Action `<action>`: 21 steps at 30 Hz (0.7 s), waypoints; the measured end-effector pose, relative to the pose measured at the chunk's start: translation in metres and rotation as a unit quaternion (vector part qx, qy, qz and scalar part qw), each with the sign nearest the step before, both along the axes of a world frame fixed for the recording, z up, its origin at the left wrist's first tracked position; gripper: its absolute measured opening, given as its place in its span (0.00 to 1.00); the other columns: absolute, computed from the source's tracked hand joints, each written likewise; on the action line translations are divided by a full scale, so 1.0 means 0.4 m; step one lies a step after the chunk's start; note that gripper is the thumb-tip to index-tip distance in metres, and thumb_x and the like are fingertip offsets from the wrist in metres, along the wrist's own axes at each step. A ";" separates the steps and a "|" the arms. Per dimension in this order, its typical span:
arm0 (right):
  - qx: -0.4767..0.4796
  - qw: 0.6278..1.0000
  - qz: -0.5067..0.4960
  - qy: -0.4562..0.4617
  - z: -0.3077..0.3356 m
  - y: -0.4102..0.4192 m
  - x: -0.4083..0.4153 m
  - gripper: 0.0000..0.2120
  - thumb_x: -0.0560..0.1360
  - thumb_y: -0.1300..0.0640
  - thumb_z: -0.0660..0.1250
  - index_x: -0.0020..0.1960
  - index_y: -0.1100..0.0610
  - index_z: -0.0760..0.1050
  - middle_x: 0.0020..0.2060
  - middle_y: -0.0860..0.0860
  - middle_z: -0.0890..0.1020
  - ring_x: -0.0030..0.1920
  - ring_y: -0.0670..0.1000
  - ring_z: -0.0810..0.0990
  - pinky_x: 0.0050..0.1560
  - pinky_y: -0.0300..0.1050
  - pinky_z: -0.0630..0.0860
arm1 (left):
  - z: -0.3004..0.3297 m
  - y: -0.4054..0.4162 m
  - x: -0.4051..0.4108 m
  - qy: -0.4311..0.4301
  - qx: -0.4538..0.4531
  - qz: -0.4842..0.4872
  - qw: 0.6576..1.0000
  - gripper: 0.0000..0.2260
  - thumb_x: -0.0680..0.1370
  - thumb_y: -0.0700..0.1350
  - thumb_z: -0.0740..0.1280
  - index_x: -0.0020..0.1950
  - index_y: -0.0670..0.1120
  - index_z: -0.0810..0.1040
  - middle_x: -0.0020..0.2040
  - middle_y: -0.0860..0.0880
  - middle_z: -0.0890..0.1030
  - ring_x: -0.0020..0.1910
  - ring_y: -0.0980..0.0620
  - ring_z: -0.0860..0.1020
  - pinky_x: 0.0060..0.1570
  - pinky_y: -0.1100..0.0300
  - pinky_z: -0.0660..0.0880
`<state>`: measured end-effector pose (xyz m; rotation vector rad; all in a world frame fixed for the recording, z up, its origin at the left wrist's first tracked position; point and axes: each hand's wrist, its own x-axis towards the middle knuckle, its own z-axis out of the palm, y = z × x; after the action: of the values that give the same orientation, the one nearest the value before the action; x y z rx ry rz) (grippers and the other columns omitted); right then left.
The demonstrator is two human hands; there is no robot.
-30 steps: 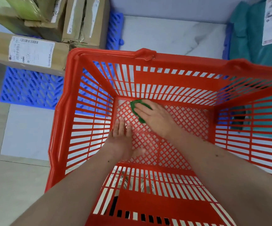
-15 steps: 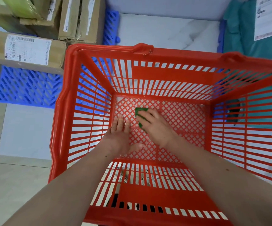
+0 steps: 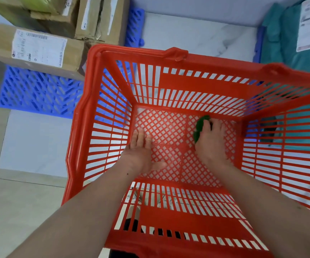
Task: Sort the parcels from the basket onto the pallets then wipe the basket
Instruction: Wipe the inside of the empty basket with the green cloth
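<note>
The red plastic basket [image 3: 224,61] stands on the floor with no parcels inside. Both my hands reach down to its lattice bottom. My left hand [image 3: 139,151] lies flat on the bottom at the left, fingers straight and together. My right hand [image 3: 210,144] grips a bunched green cloth [image 3: 199,127] and presses it on the bottom near the far right corner. Most of the cloth is hidden under my fingers.
Cardboard parcels [image 3: 39,47] sit on a blue pallet [image 3: 39,94] at the upper left. Teal mailer bags [image 3: 299,34] with a white label lie on a second blue pallet [image 3: 259,43] at the upper right. Pale tiled floor surrounds the basket.
My right hand has slid the green cloth from the far left part of the basket bottom across to the far right. My left hand has stayed flat in place.
</note>
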<state>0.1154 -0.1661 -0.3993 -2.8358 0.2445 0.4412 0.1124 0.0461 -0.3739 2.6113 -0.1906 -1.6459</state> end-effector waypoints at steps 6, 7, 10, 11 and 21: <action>0.083 0.966 0.244 -0.033 -0.016 0.117 0.046 0.24 0.80 0.56 0.60 0.76 0.60 0.64 0.74 0.56 0.65 0.72 0.59 0.63 0.71 0.59 0.69 | 0.066 -0.008 0.056 -0.022 0.016 -0.050 0.998 0.44 0.76 0.70 0.54 0.81 0.46 0.40 0.80 0.44 0.38 0.80 0.43 0.44 0.76 0.43 0.48; 0.070 0.963 0.260 -0.007 -0.030 0.127 0.055 0.25 0.81 0.53 0.60 0.77 0.57 0.63 0.76 0.54 0.62 0.74 0.59 0.60 0.72 0.60 0.65 | 0.091 -0.007 0.072 -0.042 0.018 -0.070 0.997 0.43 0.77 0.69 0.55 0.81 0.46 0.41 0.81 0.45 0.40 0.80 0.43 0.47 0.76 0.44 0.50; 0.055 0.962 0.268 -0.002 -0.060 0.124 0.063 0.25 0.81 0.52 0.63 0.76 0.55 0.65 0.77 0.52 0.62 0.74 0.57 0.57 0.75 0.59 0.61 | 0.175 0.008 0.113 -0.152 -0.022 -0.143 0.978 0.41 0.77 0.67 0.56 0.81 0.45 0.48 0.81 0.45 0.52 0.79 0.44 0.54 0.77 0.46 0.52; 0.064 0.960 0.272 -0.028 -0.061 0.121 0.061 0.24 0.79 0.55 0.66 0.75 0.56 0.68 0.76 0.52 0.65 0.72 0.57 0.59 0.73 0.57 0.64 | 0.201 0.019 0.126 -0.200 -0.065 -0.173 0.962 0.39 0.77 0.67 0.57 0.80 0.45 0.54 0.79 0.45 0.58 0.77 0.44 0.58 0.75 0.47 0.56; 0.187 0.916 0.343 -0.086 -0.046 0.215 0.121 0.28 0.77 0.58 0.69 0.75 0.53 0.66 0.73 0.53 0.69 0.70 0.58 0.66 0.64 0.53 0.71 | 0.341 0.067 0.292 -0.521 -0.195 -0.404 0.726 0.36 0.79 0.55 0.63 0.81 0.48 0.48 0.80 0.37 0.49 0.79 0.37 0.48 0.77 0.42 0.48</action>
<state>0.1638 -0.0802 -0.4176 -2.4735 -0.8070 0.3140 0.2292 0.0730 -0.2375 2.8201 -1.6476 0.1823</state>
